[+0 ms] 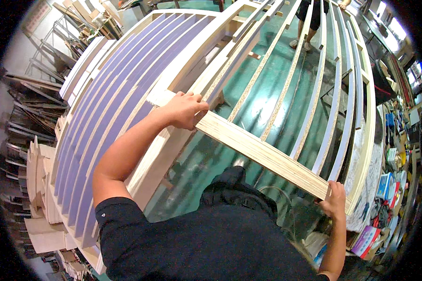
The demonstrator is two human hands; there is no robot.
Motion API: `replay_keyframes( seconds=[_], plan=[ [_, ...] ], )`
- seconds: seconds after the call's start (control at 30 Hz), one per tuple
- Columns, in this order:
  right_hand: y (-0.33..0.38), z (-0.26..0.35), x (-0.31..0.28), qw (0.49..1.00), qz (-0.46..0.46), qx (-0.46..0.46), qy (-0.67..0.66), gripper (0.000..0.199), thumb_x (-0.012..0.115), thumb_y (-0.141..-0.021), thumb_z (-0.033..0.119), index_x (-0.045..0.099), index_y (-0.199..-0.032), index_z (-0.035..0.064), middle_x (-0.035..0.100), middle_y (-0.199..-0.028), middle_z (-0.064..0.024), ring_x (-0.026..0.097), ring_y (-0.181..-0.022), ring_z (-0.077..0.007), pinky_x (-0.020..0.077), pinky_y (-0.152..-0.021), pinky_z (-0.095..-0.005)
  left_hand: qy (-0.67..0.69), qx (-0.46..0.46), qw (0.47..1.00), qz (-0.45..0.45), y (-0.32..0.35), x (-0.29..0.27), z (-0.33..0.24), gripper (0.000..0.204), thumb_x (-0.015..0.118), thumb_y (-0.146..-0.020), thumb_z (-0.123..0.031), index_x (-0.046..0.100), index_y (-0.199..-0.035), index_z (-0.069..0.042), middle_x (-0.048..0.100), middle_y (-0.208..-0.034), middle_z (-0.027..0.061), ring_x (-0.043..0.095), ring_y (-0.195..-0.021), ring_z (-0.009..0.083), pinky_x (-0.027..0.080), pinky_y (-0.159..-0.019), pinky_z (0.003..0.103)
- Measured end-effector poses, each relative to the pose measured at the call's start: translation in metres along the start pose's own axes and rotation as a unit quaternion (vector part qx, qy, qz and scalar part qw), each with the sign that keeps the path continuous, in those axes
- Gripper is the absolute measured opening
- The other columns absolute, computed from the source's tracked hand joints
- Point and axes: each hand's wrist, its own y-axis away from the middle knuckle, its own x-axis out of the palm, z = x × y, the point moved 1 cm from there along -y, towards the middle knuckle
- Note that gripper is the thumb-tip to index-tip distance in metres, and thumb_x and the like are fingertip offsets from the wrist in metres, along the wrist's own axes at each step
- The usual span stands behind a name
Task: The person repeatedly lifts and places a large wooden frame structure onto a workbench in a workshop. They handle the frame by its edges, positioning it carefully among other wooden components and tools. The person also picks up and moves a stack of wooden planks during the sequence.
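Note:
A large slatted wooden frame (262, 150) stretches away from me, its near rail of layered pale plywood running across in front of my body. My left hand (186, 110) is closed over the left end of that rail, fingers bent over the top. At the rail's right end, my right hand (334, 199) grips the corner, thumb and fingers around it. Long narrow slats (282, 105) run from the rail toward the far side. Just left of my left hand, a second frame with purple-grey panels (140, 86) between pale ribs stands close by.
Across the frame, another person's legs (308, 28) stand on the glossy green floor (260, 100), and a hand (344, 3) touches its far end. Stacked boards and offcuts (42, 105) line the left wall. Boxes and loose goods (366, 240) crowd the right side.

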Motion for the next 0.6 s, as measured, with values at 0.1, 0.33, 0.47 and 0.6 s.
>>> replay_keyframes(
  seconds=[0.1,0.33,0.47,0.6],
  plan=[
    [-0.043,-0.009,-0.015,0.999,0.031,0.029,-0.007,0.069,0.088,-0.053,0.015,0.061,-0.116,0.0026,0.058,-0.102,-0.0170,0.056,-0.100,-0.0401,0.0478,-0.088,-0.0484,-0.001,0.019,1.000,-0.007,-0.050,-0.008,0.016,0.031,0.075,-0.078,-0.023,0.066,-0.107,-0.019,0.060,-0.107,0.0098,0.058,-0.109,0.0301,0.044,-0.087,0.046],
    [-0.261,-0.129,-0.017,0.999,0.006,-0.017,-0.037,0.079,0.096,-0.043,0.013,0.061,-0.113,0.0034,0.061,-0.103,-0.0158,0.057,-0.100,-0.0397,0.0475,-0.088,-0.0470,0.021,-0.005,1.000,0.022,-0.268,-0.057,0.076,0.034,0.078,-0.078,-0.026,0.067,-0.109,-0.018,0.060,-0.109,0.0107,0.059,-0.110,0.0306,0.044,-0.087,0.047],
    [-0.403,-0.171,-0.037,0.998,0.047,-0.017,-0.042,0.081,0.096,-0.042,0.012,0.060,-0.115,0.0044,0.061,-0.105,-0.0158,0.056,-0.101,-0.0401,0.0468,-0.088,-0.0470,0.016,-0.012,0.998,0.053,-0.386,-0.088,0.119,0.062,0.083,-0.069,-0.029,0.064,-0.128,-0.022,0.060,-0.114,0.0110,0.058,-0.113,0.0323,0.046,-0.091,0.049],
    [-0.495,-0.204,-0.055,0.998,0.056,0.020,-0.036,0.078,0.095,-0.045,0.012,0.060,-0.115,0.0037,0.061,-0.106,-0.0160,0.056,-0.102,-0.0413,0.0463,-0.090,-0.0481,0.010,-0.001,1.000,0.013,-0.471,-0.125,0.141,0.040,0.077,-0.078,-0.028,0.066,-0.115,-0.018,0.060,-0.111,0.0115,0.059,-0.110,0.0320,0.045,-0.089,0.048]
  ],
)
